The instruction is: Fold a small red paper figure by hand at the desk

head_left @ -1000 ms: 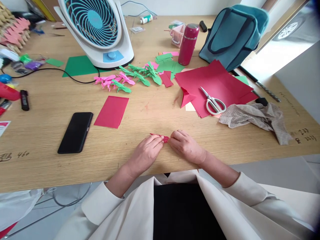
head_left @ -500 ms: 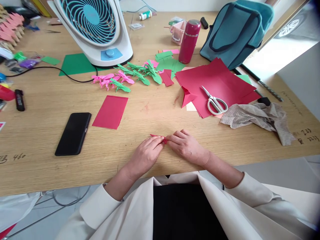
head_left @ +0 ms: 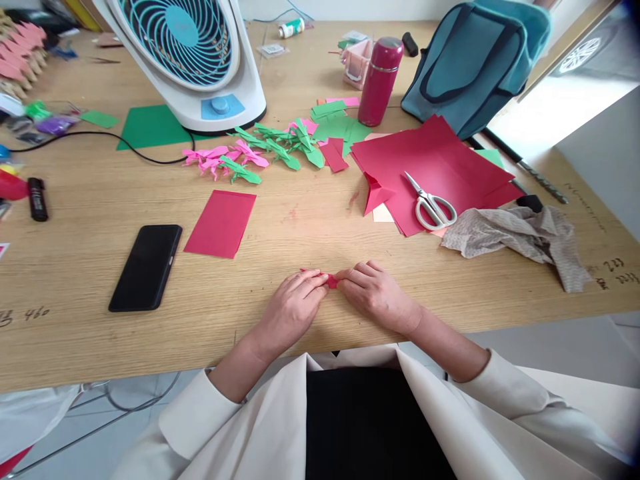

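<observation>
Head view: the left hand (head_left: 295, 303) holds small red paper (head_left: 332, 282); the right hand (head_left: 376, 295) pinches its right end. It looks like folding; next needs a firm press.

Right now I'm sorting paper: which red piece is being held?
The small red paper piece between the left hand and right hand; other red papers lie untouched.

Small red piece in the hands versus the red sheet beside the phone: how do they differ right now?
The red piece shows much smaller than the red sheet. The piece looks folded, partly covered by the hands; the sheet lies flat in full view. The piece is held by the left hand and right hand, while the sheet rests untouched on the table. Both look like red paper.
</observation>
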Motion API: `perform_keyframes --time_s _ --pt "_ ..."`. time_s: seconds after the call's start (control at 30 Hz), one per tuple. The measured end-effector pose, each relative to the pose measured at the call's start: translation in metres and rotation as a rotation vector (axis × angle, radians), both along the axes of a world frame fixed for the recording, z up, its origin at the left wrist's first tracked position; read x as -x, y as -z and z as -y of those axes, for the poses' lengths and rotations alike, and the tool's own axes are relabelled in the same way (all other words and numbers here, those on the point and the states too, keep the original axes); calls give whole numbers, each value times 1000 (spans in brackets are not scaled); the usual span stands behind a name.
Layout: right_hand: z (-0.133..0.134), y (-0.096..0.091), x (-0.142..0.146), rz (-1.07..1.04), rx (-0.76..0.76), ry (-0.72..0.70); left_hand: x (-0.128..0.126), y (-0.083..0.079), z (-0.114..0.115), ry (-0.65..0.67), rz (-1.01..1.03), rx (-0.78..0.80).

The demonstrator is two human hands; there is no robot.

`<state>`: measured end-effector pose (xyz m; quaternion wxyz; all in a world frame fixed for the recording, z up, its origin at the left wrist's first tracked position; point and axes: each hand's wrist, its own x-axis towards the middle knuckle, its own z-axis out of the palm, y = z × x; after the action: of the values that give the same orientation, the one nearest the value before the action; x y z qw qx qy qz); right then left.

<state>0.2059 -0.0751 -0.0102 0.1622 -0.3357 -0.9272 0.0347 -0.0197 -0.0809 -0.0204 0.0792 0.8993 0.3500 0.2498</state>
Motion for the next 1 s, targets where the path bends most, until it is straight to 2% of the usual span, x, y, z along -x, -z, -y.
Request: perform_keyframes --time_s 0.3,0.5,0.67,1.0 --pt "3 1 12 54 -63 83 -2 -6 -4 -31 30 86" --pt "5 2 18 -5 -34 166 -4 -7 -7 -54 21 73" --pt "6 5 18 -78 15 219 -10 -7 -11 -101 -60 29" --pt "11 6 12 -144 78 337 -15 -8 -11 -111 -204 -56"
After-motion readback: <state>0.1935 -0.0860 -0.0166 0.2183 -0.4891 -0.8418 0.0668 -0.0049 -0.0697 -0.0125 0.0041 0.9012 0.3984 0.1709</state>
